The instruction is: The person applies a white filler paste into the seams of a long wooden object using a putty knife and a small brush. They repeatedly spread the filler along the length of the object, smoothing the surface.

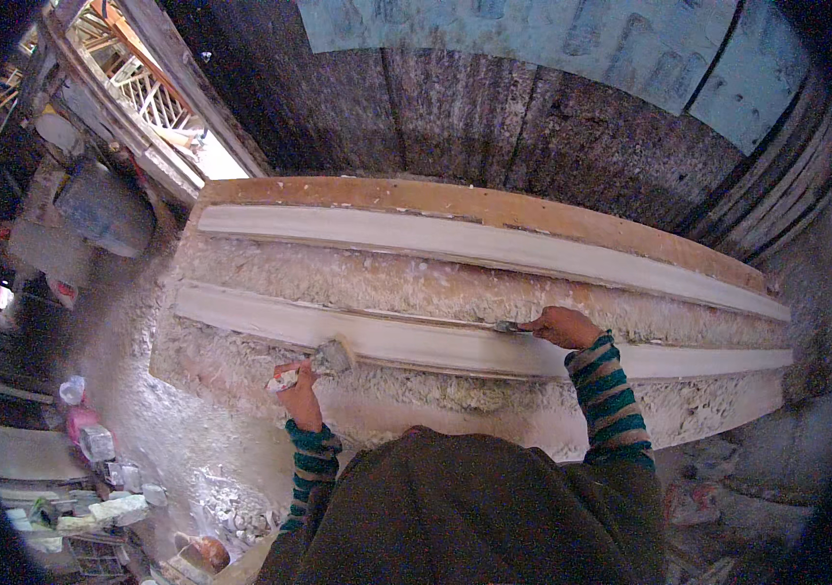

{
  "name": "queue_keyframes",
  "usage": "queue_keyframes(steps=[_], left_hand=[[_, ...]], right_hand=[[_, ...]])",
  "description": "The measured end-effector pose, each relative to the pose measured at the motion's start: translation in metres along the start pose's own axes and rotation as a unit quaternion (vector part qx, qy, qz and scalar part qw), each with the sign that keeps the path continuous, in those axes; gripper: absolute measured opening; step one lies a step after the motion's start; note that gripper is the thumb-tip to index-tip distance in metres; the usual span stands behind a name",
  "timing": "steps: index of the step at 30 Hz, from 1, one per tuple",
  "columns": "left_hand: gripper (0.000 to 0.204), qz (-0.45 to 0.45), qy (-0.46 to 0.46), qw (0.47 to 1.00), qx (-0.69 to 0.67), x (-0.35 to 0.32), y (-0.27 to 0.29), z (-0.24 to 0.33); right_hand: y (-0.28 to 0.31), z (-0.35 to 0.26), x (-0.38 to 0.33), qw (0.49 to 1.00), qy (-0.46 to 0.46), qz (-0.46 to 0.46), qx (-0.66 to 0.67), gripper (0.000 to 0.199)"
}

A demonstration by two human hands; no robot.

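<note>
Two long white moulding strips, which look like plaster, lie across a plaster-caked wooden board: a far strip (pixel 416 235) and a near strip (pixel 406 336). My left hand (pixel 303 402) is closed round the reddish handle of a trowel (pixel 335 357). Its wide blade, smeared with greyish-white paste, is at the front edge of the near strip. My right hand (pixel 568 328) grips a small putty knife (pixel 510 327), its blade pointing left along the far edge of that same strip. Whether either blade touches the strip I cannot tell.
Rough, crusted plaster (pixel 357 275) covers the board between the strips. Behind it stands a dark wall (pixel 455 112) with blue sheets above. A blue-grey barrel (pixel 109 207) is at far left, beside an opening. White blocks (pixel 118 509) and rubble litter the lower left floor.
</note>
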State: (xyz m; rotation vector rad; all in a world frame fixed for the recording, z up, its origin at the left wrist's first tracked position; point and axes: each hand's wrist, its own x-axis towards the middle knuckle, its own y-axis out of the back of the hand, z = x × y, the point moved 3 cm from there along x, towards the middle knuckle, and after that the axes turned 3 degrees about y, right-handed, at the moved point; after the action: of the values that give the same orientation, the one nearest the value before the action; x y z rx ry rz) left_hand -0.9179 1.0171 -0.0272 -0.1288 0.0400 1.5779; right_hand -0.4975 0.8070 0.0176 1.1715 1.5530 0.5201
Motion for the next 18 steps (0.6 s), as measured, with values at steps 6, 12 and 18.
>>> queue_keyframes(steps=[6,12,18], left_hand=[[0.019,0.018,-0.004,1.0,0.023,0.003,-0.001,-0.008],[0.016,0.063,0.004,0.998,0.022,-0.006,0.002,-0.01],[0.013,0.065,-0.003,0.998,-0.002,-0.008,-0.005,-0.005]], right_hand=[[-0.011,-0.006,0.048,0.99,0.138,0.03,-0.022,0.038],[0.003,-0.075,0.11,0.989,0.142,-0.004,-0.046,0.039],[0.023,-0.136,0.151,0.978,0.202,0.035,-0.039,0.033]])
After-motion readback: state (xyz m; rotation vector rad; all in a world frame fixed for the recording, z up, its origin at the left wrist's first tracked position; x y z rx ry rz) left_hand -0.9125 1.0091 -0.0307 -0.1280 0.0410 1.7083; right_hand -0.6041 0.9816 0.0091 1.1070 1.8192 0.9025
